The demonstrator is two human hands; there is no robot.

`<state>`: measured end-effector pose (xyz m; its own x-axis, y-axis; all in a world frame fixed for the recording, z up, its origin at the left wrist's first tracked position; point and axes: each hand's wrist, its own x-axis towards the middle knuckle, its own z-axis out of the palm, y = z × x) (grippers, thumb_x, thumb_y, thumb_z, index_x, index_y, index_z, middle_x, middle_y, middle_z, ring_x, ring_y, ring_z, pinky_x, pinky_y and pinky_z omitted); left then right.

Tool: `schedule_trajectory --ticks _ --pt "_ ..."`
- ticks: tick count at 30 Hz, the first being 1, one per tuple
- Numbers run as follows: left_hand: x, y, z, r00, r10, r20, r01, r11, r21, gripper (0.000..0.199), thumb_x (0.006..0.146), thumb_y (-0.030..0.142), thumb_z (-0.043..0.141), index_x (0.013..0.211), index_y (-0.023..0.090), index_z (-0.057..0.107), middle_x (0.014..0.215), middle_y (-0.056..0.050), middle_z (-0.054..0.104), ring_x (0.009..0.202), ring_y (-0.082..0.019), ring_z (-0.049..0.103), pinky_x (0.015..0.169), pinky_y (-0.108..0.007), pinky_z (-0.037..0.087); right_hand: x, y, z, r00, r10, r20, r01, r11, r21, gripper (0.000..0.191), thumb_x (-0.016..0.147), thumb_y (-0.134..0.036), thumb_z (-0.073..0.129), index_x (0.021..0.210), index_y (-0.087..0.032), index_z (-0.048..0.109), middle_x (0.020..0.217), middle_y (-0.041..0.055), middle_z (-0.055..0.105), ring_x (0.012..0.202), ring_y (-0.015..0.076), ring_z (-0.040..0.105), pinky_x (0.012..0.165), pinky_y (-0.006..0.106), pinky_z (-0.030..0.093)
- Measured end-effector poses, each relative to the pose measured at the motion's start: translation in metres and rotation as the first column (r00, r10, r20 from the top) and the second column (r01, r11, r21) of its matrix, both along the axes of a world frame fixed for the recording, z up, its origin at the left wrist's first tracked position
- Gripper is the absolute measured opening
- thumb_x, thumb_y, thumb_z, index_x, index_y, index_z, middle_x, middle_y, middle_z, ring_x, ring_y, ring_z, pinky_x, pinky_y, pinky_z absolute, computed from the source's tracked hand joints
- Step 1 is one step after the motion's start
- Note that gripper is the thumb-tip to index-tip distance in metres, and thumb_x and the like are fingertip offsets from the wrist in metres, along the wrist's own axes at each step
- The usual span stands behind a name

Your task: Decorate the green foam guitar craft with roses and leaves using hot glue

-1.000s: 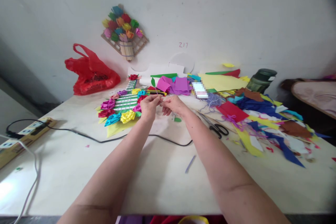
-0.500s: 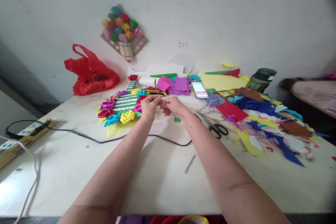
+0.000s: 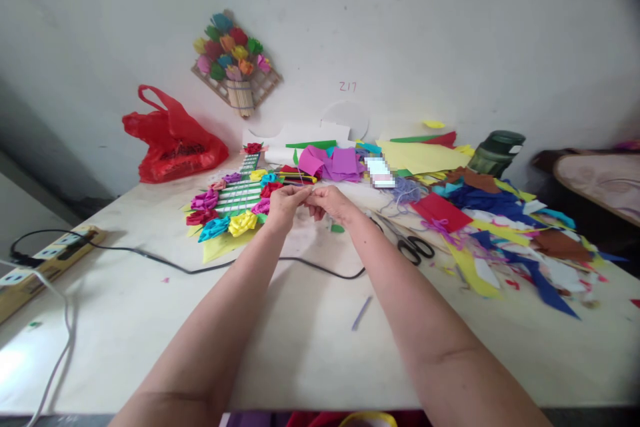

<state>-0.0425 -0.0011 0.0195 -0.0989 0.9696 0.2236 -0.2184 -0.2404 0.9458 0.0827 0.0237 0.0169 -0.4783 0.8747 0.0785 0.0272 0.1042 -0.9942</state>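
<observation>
My left hand (image 3: 286,205) and my right hand (image 3: 327,204) meet above the middle of the table, fingertips pinched together. A thin pale strand (image 3: 301,177) rises from the fingertips of my left hand. What the right fingers pinch is too small and hidden to make out. Just left of my hands lies a guitar-shaped craft piece (image 3: 239,195) with green and white stripes, edged by folded flowers such as a yellow one (image 3: 243,222) and a blue one (image 3: 214,229). Black-handled scissors (image 3: 416,248) lie to the right of my right wrist.
A black cable (image 3: 190,271) crosses the table from a power strip (image 3: 50,260). Coloured scraps (image 3: 500,220) are heaped at right, near a dark green bottle (image 3: 496,153). Purple paper (image 3: 345,164) and a red bag (image 3: 175,140) stand toward the wall. A small strip (image 3: 362,313) lies in front.
My hands have shifted very slightly, the left fingertips dipping a little toward the right ones. Both stay pinched together; the things on the table have not moved.
</observation>
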Motion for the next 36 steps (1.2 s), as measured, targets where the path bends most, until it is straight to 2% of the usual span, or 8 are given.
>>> schedule_trajectory --ticks 4,10,16,21,23,28,33,36 --pt "-0.004 0.000 0.002 0.974 -0.215 0.068 0.218 0.975 -0.041 0.024 0.054 0.032 0.075 0.064 0.012 0.066 0.051 -0.003 0.057 0.043 -0.011 0.050 0.050 -0.028 0.040 0.005 0.003 -0.003 0.989 0.120 -0.091 -0.124 0.992 -0.035 0.024 0.065 -0.035 0.067 0.064 -0.012 0.058 0.047 -0.0015 0.058 0.036 0.0076 0.050 0.039 0.019 0.040" --pt "-0.004 0.001 0.003 0.978 -0.196 0.074 0.203 0.974 -0.103 0.025 0.050 0.031 0.076 0.054 0.013 0.060 0.043 -0.001 0.052 0.041 -0.012 0.050 0.048 -0.027 0.040 0.007 0.002 -0.002 0.978 0.199 -0.059 -0.199 0.980 0.006 0.024 0.066 -0.035 0.065 0.064 -0.012 0.058 0.048 -0.0011 0.057 0.038 0.0077 0.049 0.039 0.019 0.039" --pt "-0.002 0.008 -0.005 0.980 0.195 -0.032 -0.196 0.980 -0.038 0.030 0.046 0.029 0.076 0.044 0.016 0.050 0.039 0.001 0.050 0.039 -0.011 0.047 0.044 -0.024 0.036 -0.008 -0.007 0.005 0.966 -0.097 0.239 0.040 0.972 0.233 0.020 0.073 -0.025 0.055 0.056 -0.016 0.053 0.040 -0.0045 0.048 0.034 0.0064 0.042 0.038 0.018 0.033" --pt "-0.001 0.012 -0.011 0.977 0.214 -0.005 -0.214 0.976 -0.044 0.027 0.051 0.035 0.074 0.050 0.014 0.057 0.045 -0.001 0.053 0.043 -0.010 0.048 0.047 -0.023 0.038 -0.019 -0.008 0.004 0.810 -0.434 0.394 0.164 0.813 0.559 0.023 0.075 -0.021 0.050 0.053 -0.017 0.056 0.045 -0.0009 0.053 0.046 0.0092 0.049 0.046 0.020 0.034" --pt "0.000 0.010 -0.009 0.977 0.214 0.001 -0.214 0.976 -0.033 0.027 0.053 0.036 0.073 0.052 0.014 0.058 0.043 0.001 0.051 0.041 -0.008 0.046 0.044 -0.022 0.037 -0.018 -0.007 0.004 0.850 -0.388 0.357 0.164 0.838 0.520 0.024 0.077 -0.022 0.048 0.055 -0.016 0.056 0.048 -0.0002 0.055 0.046 0.0091 0.050 0.048 0.020 0.036" --pt "0.001 0.005 0.004 0.959 0.254 -0.123 -0.254 0.967 0.020 0.028 0.057 0.039 0.070 0.058 0.013 0.059 0.048 0.000 0.056 0.043 -0.009 0.051 0.044 -0.021 0.041 0.001 -0.003 0.012 0.973 0.077 0.217 -0.109 0.984 0.140 0.016 0.075 -0.026 0.055 0.071 -0.014 0.063 0.062 0.0034 0.063 0.046 0.0098 0.055 0.045 0.021 0.041" --pt "0.000 0.001 0.012 0.937 0.257 -0.237 -0.270 0.963 -0.022 0.029 0.059 0.040 0.069 0.064 0.013 0.060 0.050 -0.002 0.059 0.042 -0.012 0.054 0.041 -0.020 0.041 0.017 0.003 0.018 0.983 -0.171 0.060 0.162 0.978 0.129 0.020 0.073 -0.032 0.059 0.078 -0.014 0.066 0.068 0.0043 0.065 0.049 0.0087 0.055 0.045 0.020 0.041" --pt "0.002 0.000 0.011 0.945 0.205 -0.254 -0.213 0.977 -0.004 0.024 0.059 0.035 0.069 0.062 0.013 0.059 0.048 -0.001 0.058 0.039 -0.010 0.051 0.039 -0.019 0.039 0.013 0.004 0.016 0.984 -0.174 -0.024 0.176 0.974 0.140 0.024 0.069 -0.037 0.063 0.080 -0.016 0.067 0.066 0.0021 0.064 0.053 0.0088 0.055 0.048 0.020 0.042"
